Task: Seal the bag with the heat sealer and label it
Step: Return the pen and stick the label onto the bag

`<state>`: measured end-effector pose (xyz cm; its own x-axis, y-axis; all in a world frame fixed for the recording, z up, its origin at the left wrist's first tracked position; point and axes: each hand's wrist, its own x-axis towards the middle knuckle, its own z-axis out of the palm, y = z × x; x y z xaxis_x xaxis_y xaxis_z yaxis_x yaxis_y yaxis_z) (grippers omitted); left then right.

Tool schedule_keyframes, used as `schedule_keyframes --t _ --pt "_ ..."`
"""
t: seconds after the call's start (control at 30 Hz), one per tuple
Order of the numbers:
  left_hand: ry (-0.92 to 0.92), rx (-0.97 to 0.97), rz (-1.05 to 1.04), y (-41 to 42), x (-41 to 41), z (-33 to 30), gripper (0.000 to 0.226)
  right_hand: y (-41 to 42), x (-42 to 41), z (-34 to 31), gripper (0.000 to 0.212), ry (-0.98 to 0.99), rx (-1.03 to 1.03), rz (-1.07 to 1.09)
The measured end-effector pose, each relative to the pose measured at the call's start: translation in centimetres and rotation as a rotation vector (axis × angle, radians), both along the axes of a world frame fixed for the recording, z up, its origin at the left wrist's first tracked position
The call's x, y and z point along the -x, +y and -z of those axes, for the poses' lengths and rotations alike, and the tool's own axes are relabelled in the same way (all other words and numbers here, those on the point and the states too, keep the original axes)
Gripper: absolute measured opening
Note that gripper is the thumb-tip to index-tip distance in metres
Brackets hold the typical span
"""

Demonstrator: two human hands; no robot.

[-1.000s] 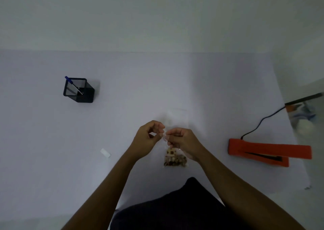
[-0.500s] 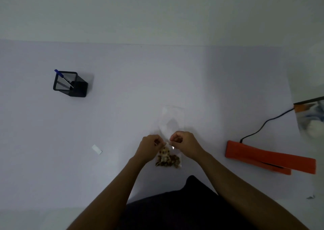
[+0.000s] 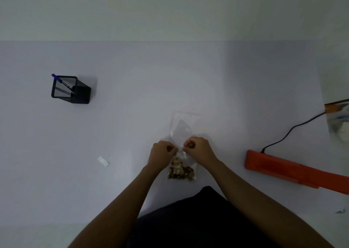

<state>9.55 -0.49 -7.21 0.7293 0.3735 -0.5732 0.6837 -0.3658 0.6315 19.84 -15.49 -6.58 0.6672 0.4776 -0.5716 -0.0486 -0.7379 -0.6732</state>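
A clear plastic bag [image 3: 181, 129] lies on the white table, its bottom filled with brown and pale pieces [image 3: 181, 171]. My left hand [image 3: 162, 154] and my right hand [image 3: 198, 149] pinch the bag at its middle, just above the contents, fingers curled. The empty upper part of the bag stretches away from me. An orange heat sealer [image 3: 294, 170] lies shut at the right with a black cable [image 3: 290, 132]. A small white label [image 3: 103, 161] lies to the left of my hands.
A black mesh pen holder [image 3: 70, 90] with a blue pen [image 3: 56, 77] stands at the far left. A blurred object [image 3: 338, 121] sits at the right edge. The table's front edge runs close to my body.
Both hands came down toward the table with the bag and now pinch it just above the contents. The upper part of the bag has spread flat away from me.
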Motion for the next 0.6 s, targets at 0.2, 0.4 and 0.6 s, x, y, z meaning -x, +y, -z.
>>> schedule_keyframes --t 0.2,0.4,0.6 --pt "0.053 -0.077 -0.008 -0.5 -0.8 -0.5 0.014 0.4 -0.1 0.3 0.007 -0.031 0.053 -0.027" --pt "0.089 -0.117 -0.004 -0.8 -1.3 -0.8 0.016 0.8 0.2 0.3 0.006 -0.054 0.088 -0.043" --pt "0.124 -0.239 0.075 -1.2 -1.4 -0.9 0.023 1.5 0.6 -0.1 0.014 -0.112 0.194 -0.061"
